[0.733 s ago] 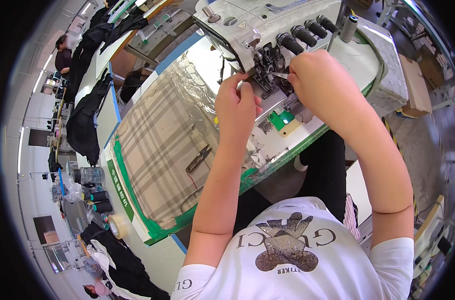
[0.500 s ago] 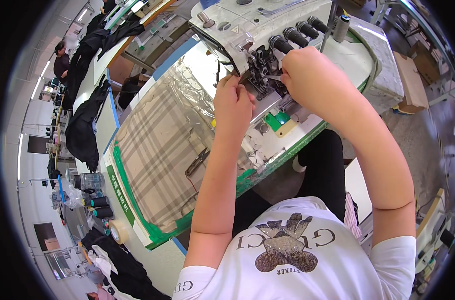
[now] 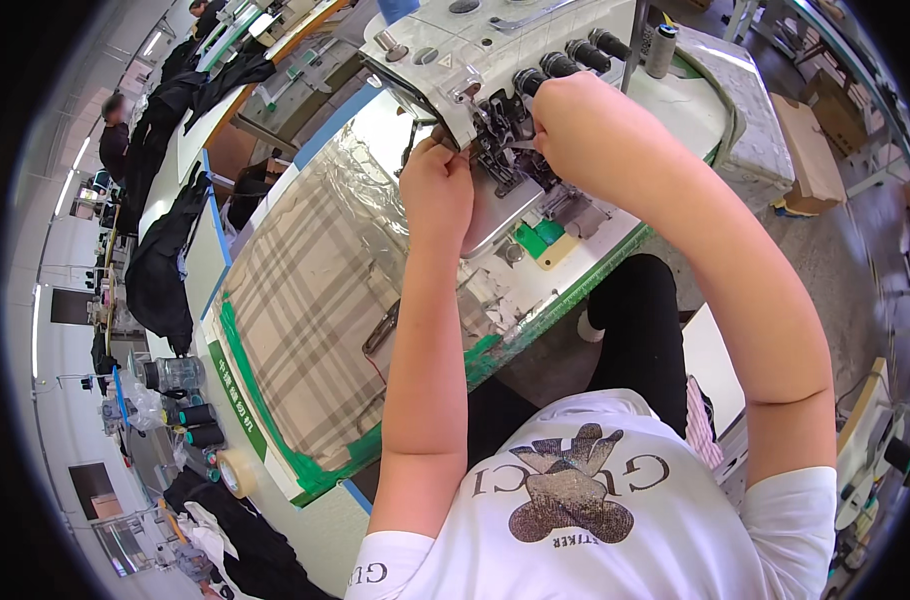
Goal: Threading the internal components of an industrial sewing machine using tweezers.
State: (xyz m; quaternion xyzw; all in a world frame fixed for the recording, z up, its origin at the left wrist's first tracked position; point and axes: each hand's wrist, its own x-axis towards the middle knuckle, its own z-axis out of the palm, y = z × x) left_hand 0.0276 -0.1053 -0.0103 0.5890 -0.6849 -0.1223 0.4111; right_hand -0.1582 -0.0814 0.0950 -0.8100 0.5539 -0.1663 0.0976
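Observation:
A white industrial sewing machine (image 3: 475, 40) stands on a table (image 3: 575, 290) with a green edge. My left hand (image 3: 437, 190) is pinched at the needle area of the machine, fingers closed near the dark metal parts (image 3: 505, 140). My right hand (image 3: 580, 125) is curled against the same dark mechanism from the right, fingertips hidden behind it. Whatever thin thing the fingers pinch is too small to see. A plaid-patterned sheet under shiny film (image 3: 305, 290) covers the table to the left of my arm.
A thread cone (image 3: 659, 50) stands behind the machine. Small scissors or clips (image 3: 380, 328) lie on the plaid sheet. Dark garments (image 3: 165, 270) hang over tables at the left, with thread spools (image 3: 200, 425) and a tape roll (image 3: 237, 472). Another person (image 3: 115, 135) stands far left. A cardboard box (image 3: 810, 150) sits on the floor at the right.
The view has tilted so the machine and both hands sit higher in the picture. Both hands stay at the needle area, with little shift between them.

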